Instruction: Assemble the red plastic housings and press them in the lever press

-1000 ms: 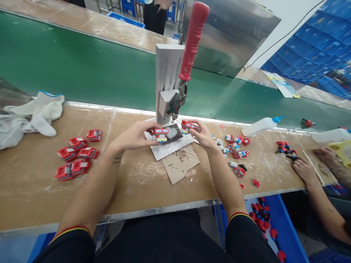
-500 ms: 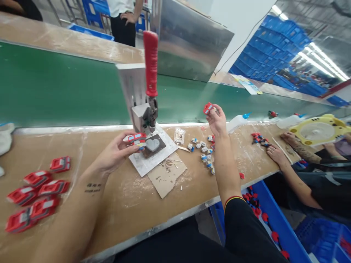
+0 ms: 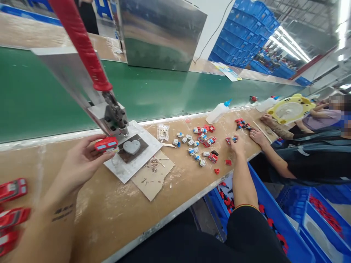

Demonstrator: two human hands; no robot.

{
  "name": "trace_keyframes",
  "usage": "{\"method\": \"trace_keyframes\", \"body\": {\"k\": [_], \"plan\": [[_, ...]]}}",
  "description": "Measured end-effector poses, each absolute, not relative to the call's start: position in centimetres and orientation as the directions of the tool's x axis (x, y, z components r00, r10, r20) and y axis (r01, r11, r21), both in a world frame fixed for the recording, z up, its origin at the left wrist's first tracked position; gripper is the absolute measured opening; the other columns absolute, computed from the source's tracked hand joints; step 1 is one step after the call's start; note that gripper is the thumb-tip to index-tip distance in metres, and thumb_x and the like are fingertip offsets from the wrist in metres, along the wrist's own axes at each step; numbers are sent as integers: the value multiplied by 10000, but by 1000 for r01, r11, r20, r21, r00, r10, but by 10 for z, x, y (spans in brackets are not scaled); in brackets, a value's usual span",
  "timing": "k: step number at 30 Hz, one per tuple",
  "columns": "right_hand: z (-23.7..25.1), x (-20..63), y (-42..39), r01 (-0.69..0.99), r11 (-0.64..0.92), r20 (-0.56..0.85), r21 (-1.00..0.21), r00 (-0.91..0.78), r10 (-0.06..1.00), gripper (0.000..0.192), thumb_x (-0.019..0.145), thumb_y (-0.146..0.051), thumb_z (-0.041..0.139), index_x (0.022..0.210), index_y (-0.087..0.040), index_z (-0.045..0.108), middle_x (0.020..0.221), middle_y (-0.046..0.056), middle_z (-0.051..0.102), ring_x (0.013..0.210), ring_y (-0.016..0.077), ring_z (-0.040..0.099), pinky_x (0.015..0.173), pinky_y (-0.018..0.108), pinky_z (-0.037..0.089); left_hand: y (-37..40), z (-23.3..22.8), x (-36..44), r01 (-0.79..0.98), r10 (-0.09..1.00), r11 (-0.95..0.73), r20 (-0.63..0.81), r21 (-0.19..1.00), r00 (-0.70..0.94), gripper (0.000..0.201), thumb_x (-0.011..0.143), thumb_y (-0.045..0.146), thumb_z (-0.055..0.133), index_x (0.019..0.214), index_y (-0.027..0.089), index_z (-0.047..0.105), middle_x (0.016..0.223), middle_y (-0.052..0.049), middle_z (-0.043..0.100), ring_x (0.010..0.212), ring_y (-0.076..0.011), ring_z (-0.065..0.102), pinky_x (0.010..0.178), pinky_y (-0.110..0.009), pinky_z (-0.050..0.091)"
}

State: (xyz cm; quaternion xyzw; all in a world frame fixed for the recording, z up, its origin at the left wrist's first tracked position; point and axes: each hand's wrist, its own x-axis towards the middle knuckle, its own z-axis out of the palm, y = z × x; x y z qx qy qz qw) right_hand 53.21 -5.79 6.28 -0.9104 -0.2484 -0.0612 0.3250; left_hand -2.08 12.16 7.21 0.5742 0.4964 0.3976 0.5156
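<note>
Finished pile: red toy cars (image 3: 12, 204) lie stacked at the bench's (image 3: 109, 212) far-left edge, seemingly done.
Left hand (image 3: 79, 164): fingers pinch a red car piece (image 3: 106, 144) just left of the heart-shaped jig (image 3: 131, 147), under the press lever (image 3: 79, 44).
Loose parts (image 3: 201, 144): plenty unassembled, mid-bench.
Right hand (image 3: 236, 145): stretched out far right, palm down on the parts; grip can't be told.

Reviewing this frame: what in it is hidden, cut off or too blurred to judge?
- Head view, right hand: its back hides the fingertips, so whether it grips a small part is unclear.
- Red toy cars: cut by the left edge, blurred.
- Press handle: top runs off the upper edge.
- Toy car in the left hand: underside hidden.
</note>
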Motion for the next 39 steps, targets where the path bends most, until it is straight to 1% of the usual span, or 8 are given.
{"method": "trace_keyframes", "body": {"k": [4, 9, 14, 21, 24, 31, 36, 39], "plan": [[95, 483, -32, 582, -574, 428, -575, 813, 395, 487, 756, -328, 704, 1218, -188, 640, 1347, 244, 642, 1323, 447, 567, 1150, 652, 409, 121, 59, -16, 194, 961, -149, 96, 970, 261, 560, 732, 400, 876, 1200, 216, 629, 1158, -100, 809, 1070, -298, 786, 1034, -512, 625], [175, 333, 20, 739, 395, 766, -546, 250, 592, 299, 944, -456, 699, 1242, -475, 697, 1226, 4, 661, 1100, 293, 720, 900, 477, 618, 128, 30, -7, 368, 931, -354, 286, 860, 227, 502, 820, 277, 763, 1288, 193, 599, 1273, -144, 767, 1105, -267, 765, 1052, -488, 602], [240, 198, 90, 569, 624, 726, -536, -67, 685, 455, 927, -521, 700, 1321, -338, 564, 1383, 9, 586, 1320, 266, 626, 1007, 407, 604, 127, 9, 12, 410, 914, -405, 349, 817, 207, 470, 884, 219, 700, 1329, 199, 551, 1277, -130, 756, 1155, -251, 753, 1052, -461, 606], [244, 182, 97, 555, 683, 791, -474, -73, 608, 207, 913, -117, 578, 1012, -274, 489, 1088, -13, 586, 948, 129, 658, 661, 259, 518, 120, 12, 28, 428, 913, -406, 340, 808, 225, 392, 888, 170, 708, 1262, 207, 598, 1264, -118, 766, 1138, -254, 752, 1014, -465, 607], [214, 199, 53, 610, 663, 837, -433, -1, 548, 201, 897, -174, 650, 949, -301, 504, 947, -16, 535, 819, 154, 614, 657, 319, 492, 119, 14, 29, 432, 915, -403, 343, 807, 212, 375, 878, 163, 725, 1236, 199, 619, 1255, -116, 773, 1142, -261, 748, 1024, -469, 594], [143, 214, 13, 730, 543, 733, -415, -86, 675, 282, 803, -122, 701, 874, -292, 488, 885, 12, 570, 831, 224, 601, 712, 421, 518, 118, 9, 30, 454, 914, -405, 349, 794, 205, 392, 912, 194, 717, 1289, 197, 610, 1307, -129, 752, 1216, -279, 718, 1054, -485, 572], [149, 211, 31, 485, 278, 288, -829, -56, 956, 196, 981, -358, 616, 1023, -281, 441, 905, -5, 568, 688, 152, 609, 588, 354, 522, 117, 2, 33, 382, 911, -411, 389, 828, 138, 401, 873, 155, 758, 1252, 201, 634, 1271, -106, 771, 1187, -277, 735, 1048, -468, 584], [169, 212, 40, 349, 26, -53, -937, -212, 976, 282, 1023, -452, 569, 1137, -271, 385, 887, -32, 566, 544, 95, 573, 466, 287, 470, 117, -3, 37, 329, 903, -424, 423, 844, 78, 397, 858, 150, 784, 1226, 216, 652, 1252, -92, 780, 1154, -271, 749, 1043, -464, 592]]}}
